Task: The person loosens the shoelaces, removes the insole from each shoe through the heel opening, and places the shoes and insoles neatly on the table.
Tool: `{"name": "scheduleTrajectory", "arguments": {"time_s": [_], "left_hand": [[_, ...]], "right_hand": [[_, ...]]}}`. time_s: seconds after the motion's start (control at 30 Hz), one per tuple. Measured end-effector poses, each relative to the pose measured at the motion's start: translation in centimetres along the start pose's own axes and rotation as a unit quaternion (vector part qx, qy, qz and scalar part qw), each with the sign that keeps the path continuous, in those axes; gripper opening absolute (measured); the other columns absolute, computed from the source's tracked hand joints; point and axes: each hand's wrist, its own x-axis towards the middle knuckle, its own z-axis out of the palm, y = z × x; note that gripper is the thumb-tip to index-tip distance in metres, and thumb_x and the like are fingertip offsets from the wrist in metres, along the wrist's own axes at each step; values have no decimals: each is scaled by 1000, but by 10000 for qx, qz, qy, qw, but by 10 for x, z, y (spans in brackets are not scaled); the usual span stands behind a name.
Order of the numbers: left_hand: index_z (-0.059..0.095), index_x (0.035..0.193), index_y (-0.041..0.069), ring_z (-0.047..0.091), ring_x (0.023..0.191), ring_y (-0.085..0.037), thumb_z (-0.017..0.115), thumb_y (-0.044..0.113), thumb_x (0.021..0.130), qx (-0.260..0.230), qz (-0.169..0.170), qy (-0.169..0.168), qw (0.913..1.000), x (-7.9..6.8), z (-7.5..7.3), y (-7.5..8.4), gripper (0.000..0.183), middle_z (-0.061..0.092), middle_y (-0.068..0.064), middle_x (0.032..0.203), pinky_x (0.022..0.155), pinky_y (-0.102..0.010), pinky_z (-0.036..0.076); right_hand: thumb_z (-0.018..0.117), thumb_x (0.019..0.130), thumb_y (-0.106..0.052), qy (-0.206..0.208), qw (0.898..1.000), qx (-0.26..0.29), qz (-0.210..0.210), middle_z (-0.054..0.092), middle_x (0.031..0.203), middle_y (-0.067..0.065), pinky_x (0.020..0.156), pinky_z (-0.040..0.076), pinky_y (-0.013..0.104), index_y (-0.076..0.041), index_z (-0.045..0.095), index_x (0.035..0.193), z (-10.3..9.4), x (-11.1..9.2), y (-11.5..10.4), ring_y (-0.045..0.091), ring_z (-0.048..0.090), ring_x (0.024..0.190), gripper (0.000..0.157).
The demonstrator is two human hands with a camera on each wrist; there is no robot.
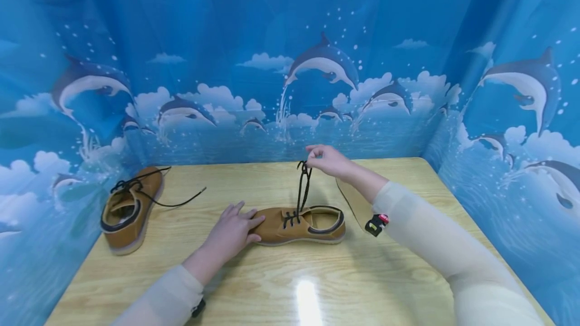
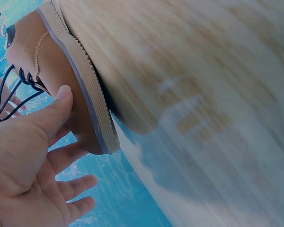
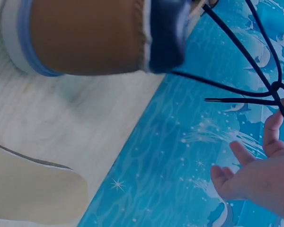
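Observation:
A brown lace-up shoe [image 1: 272, 223] lies sole down at the middle of the table, toe to the left. My left hand [image 1: 231, 233] holds its toe, thumb on one side and index finger on the other, as the left wrist view shows; the other fingers are spread off the shoe. Above the shoe, my right hand [image 1: 330, 161] pinches the black shoelace [image 1: 303, 185] between thumb and index finger. The lace is pulled up taut from the eyelets and crosses in a loop near the fingertips, with one loose end [image 3: 227, 100] sticking out.
A second brown shoe [image 1: 131, 210] stands at the table's left edge, its black lace trailing onto the wood. Under my right forearm lies a flat beige insole-shaped piece [image 1: 353, 202]. A blue dolphin-print curtain [image 1: 254, 64] encloses the back and sides of the table [image 1: 254, 286].

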Motion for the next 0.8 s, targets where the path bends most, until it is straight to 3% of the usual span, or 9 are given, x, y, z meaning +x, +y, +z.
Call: {"name": "scheduleTrajectory", "arguments": {"time_s": [0.27,0.5,0.8], "left_hand": [[64,136,19,37,139,-49,71,43,88,-14,-18,-9,10000,0,1,0,55,58,-12,141,116,-61,25],[63,137,20,37,140,-48,71,44,88,-7,-39,-8,10000,0,2,-1,55,58,-11,142,117,-61,25],[63,138,21,37,140,-48,70,45,88,59,-36,-36,10000,1,2,-2,56,57,-11,143,117,-60,26]], "right_hand": [[50,97,-16,542,9983,152,120,32,161,11,110,33,61,-7,54,78,-14,8,-7,37,17,151,22],[50,96,-17,1077,9939,-148,187,34,160,11,108,30,63,-10,54,75,-29,13,-16,38,7,152,22],[50,93,-18,1286,9908,-382,160,34,160,11,113,26,66,-8,57,77,-37,18,-16,38,9,152,20]]}}
